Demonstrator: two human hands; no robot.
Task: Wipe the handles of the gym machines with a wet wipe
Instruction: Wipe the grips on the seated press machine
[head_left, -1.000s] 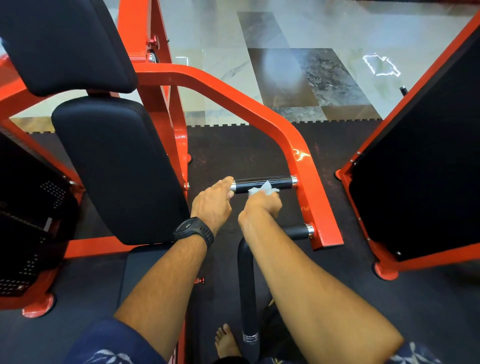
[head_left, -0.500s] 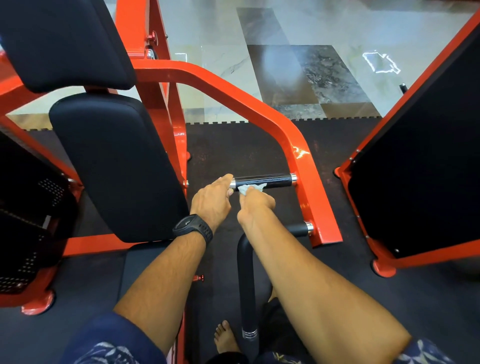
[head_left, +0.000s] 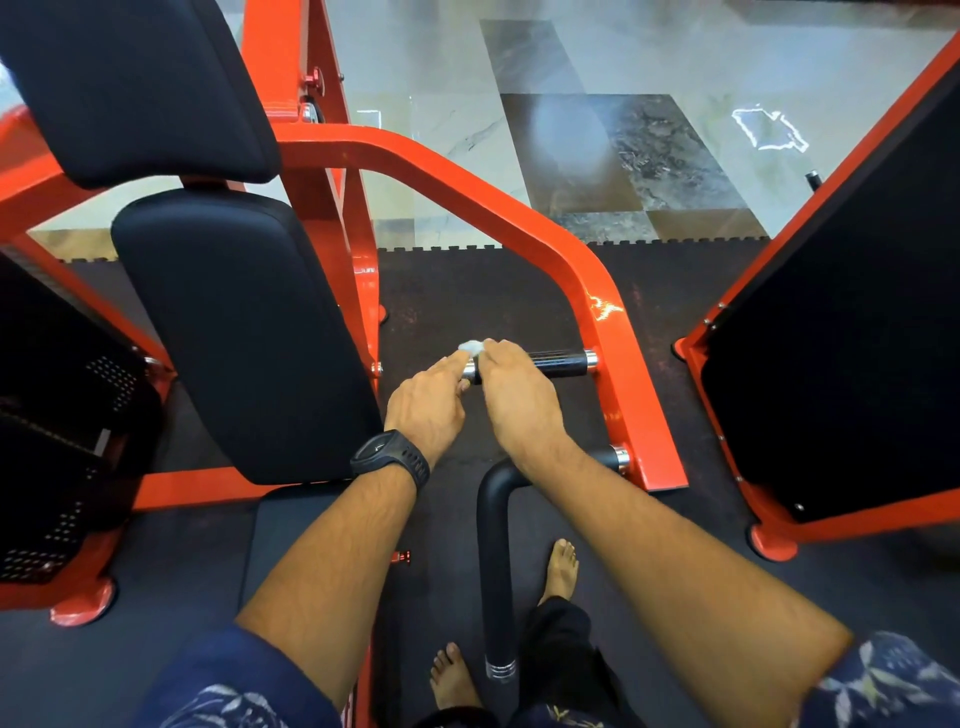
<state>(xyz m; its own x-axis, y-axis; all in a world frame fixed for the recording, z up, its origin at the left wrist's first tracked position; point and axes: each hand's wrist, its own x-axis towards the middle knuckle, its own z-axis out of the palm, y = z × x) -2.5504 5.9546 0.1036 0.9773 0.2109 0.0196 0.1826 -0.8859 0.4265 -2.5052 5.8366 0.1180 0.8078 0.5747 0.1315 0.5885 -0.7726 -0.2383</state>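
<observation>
- Small bunched white wet wipe (head_left: 471, 347), pressed against the left, chrome-capped end of a short black handle (head_left: 556, 362), just beyond the fingertips of both hands.
- Right hand (head_left: 511, 395) laid over the handle's left part, fingers curled down around the bar and the wipe, back of the hand upward.
- Left hand (head_left: 428, 402) just beside it, index finger stretched almost straight, its tip touching the wipe at the chrome cap; other fingers tucked beneath, so hard to tell whether pinching or only steadying.
- Black wristwatch (head_left: 389, 460) on the left wrist.
- Handle jutting leftward from a red frame arm (head_left: 519, 218), which bends down from the upper left.
- Second, longer black bent handle (head_left: 493, 545) lower on the same arm, passing under the right forearm.
- Black back pad (head_left: 244, 332) to the left, black head pad (head_left: 130, 88) above it.
- Large black panel (head_left: 831, 338) in a red frame on the right.
- Dark rubber mat (head_left: 467, 291) underneath, glossy tiled floor (head_left: 571, 130) beyond.
- Two bare feet (head_left: 561, 566) at the bottom.
</observation>
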